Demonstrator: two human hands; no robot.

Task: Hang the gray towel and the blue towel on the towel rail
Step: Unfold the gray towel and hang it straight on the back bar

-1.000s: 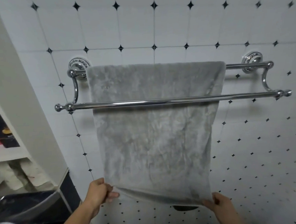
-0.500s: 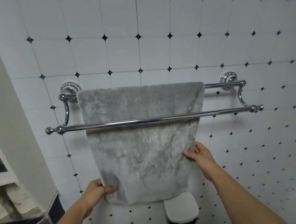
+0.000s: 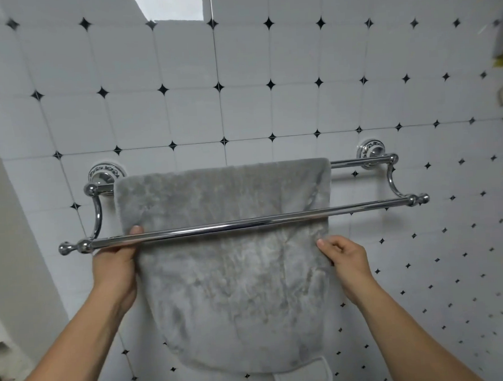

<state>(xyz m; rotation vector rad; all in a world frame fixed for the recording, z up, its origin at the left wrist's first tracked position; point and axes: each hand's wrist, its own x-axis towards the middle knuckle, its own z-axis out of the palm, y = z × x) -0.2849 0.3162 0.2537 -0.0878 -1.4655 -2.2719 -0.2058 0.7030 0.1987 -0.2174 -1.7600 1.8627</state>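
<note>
The gray towel (image 3: 235,285) hangs over the back bar of the chrome double towel rail (image 3: 363,205) and drops behind the front bar. My left hand (image 3: 115,266) grips the towel's left edge just under the front bar, thumb up behind the bar. My right hand (image 3: 344,258) pinches the towel's right edge a little below the front bar. No blue towel is in view.
White wall tiles with black diamonds (image 3: 217,86) fill the background. A pale wall or cabinet side (image 3: 10,264) stands at the left. A white padded object (image 3: 303,377) shows below the towel's bottom edge.
Both hands have risen from the towel's bottom corners to its side edges just under the front bar. The view has tilted upward, so the rail sits lower in frame.
</note>
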